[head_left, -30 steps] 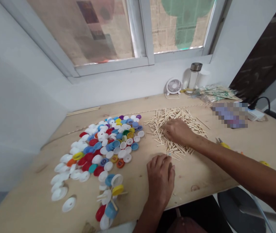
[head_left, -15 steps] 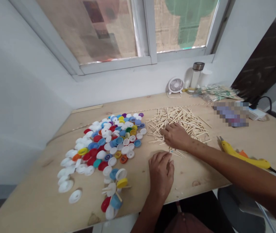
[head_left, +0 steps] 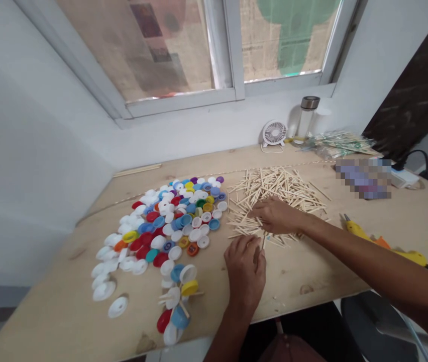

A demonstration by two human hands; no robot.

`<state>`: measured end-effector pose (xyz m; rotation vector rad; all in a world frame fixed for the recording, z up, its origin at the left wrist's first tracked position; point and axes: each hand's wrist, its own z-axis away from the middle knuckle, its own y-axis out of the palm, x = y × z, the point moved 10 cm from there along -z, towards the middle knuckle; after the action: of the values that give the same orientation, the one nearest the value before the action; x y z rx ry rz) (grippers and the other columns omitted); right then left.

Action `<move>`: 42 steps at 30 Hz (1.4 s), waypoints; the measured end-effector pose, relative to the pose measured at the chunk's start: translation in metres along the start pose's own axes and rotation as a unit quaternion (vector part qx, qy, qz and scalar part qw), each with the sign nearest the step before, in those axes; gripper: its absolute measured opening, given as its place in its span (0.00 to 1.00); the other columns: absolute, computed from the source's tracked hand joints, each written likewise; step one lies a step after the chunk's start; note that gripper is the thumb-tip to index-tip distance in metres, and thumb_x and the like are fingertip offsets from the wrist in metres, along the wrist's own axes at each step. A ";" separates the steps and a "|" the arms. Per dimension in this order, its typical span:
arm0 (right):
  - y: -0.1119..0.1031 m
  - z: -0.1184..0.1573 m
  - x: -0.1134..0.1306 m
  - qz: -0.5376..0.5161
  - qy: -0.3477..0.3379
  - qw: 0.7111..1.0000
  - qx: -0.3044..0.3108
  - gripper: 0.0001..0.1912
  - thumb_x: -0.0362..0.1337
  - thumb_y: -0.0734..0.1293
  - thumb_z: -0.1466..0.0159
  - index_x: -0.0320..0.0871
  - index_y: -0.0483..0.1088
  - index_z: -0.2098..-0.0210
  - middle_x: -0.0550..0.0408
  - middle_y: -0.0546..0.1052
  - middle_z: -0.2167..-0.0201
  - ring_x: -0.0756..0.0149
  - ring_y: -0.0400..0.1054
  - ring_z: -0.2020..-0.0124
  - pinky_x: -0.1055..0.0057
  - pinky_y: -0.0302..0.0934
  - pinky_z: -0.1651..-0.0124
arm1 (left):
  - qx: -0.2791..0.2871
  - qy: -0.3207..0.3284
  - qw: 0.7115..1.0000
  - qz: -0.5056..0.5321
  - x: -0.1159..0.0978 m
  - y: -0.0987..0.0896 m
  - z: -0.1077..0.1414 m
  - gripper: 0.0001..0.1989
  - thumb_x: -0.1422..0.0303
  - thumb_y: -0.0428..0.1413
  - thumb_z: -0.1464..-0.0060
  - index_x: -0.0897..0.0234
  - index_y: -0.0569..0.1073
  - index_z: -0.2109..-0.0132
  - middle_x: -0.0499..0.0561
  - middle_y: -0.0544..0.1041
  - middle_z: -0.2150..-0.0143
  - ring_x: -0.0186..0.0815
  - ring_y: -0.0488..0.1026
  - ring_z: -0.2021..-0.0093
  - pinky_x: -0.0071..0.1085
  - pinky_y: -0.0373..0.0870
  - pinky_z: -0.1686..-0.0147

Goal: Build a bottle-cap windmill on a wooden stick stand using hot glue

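Right hand (head_left: 276, 216): palm down on the near left part of the stick pile, fingers bent, tips among the sticks. From where I stand I cannot tell whether they grip one.
Left hand (head_left: 246, 271): just below the pile, toward the person, fingers curved and lowered toward the desk (head_left: 67, 301). A stick end shows close to the fingertips; cannot tell if it is pinched.
Wooden sticks (head_left: 285, 186): short, pale, heaped in a loose, criss-crossed spread right of the bottle caps, partly under the right hand.
Bottle caps (head_left: 169, 217): broad scatter on the left; white, blue, red, yellow, orange, green, purple. Some show the hollow side; several have a small hole in the middle.
Cap-and-stick cluster (head_left: 179, 318): near the front edge, left of the left hand; sticks jut out from among the caps.
Glue gun (head_left: 360, 233): yellow, orange trigger, lying beyond the right forearm, nozzle pointing left.
Back of desk: small white fan (head_left: 274, 132), clear bottle (head_left: 306, 118) with metallic lid, bagged sticks (head_left: 342, 143) in clear plastic.
Right side: pixelated purplish item (head_left: 362, 178) beside a white box (head_left: 404, 177) with a black plug.
Cord (head_left: 300, 165): thin, twisted, running across behind both piles.
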<state>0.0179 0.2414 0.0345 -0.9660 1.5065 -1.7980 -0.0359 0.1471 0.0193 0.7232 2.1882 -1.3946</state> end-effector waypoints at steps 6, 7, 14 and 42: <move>-0.001 -0.003 -0.009 -0.029 -0.015 0.999 0.008 0.13 0.31 0.63 0.39 0.47 0.74 0.56 0.56 0.79 0.63 0.66 0.71 0.59 0.71 0.54 0.56 | 0.007 -0.006 1.000 0.000 0.005 -0.003 -0.004 0.15 0.77 0.55 0.50 0.60 0.75 0.55 0.53 0.78 0.55 0.44 0.72 0.52 0.47 0.64 0.50; -0.002 -0.007 -0.012 -0.025 -0.005 1.000 0.002 0.13 0.31 0.62 0.39 0.46 0.74 0.58 0.56 0.79 0.63 0.66 0.72 0.60 0.72 0.54 0.58 | 0.002 -0.008 1.000 0.003 0.006 -0.005 -0.005 0.14 0.77 0.54 0.49 0.60 0.75 0.56 0.53 0.78 0.56 0.43 0.72 0.52 0.47 0.64 0.50; -0.012 -0.032 -0.042 0.028 0.082 0.995 -0.050 0.13 0.28 0.59 0.38 0.43 0.74 0.59 0.49 0.79 0.59 0.61 0.71 0.57 0.69 0.54 0.58 | -0.028 -0.022 0.999 -0.006 0.015 -0.007 -0.005 0.14 0.75 0.53 0.49 0.61 0.75 0.55 0.55 0.77 0.55 0.43 0.72 0.52 0.46 0.65 0.51; -0.006 0.007 -0.008 0.068 0.189 0.980 0.017 0.11 0.36 0.60 0.36 0.40 0.73 0.62 0.45 0.79 0.63 0.59 0.73 0.61 0.69 0.60 0.62 | 0.004 -0.011 1.000 0.021 -0.001 -0.013 0.013 0.08 0.75 0.56 0.51 0.61 0.75 0.63 0.51 0.78 0.64 0.42 0.72 0.59 0.43 0.64 0.54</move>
<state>0.0283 0.2449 0.0398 -0.5075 1.7130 -1.9760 -0.0425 0.1302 0.0241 0.7475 2.1396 -1.3847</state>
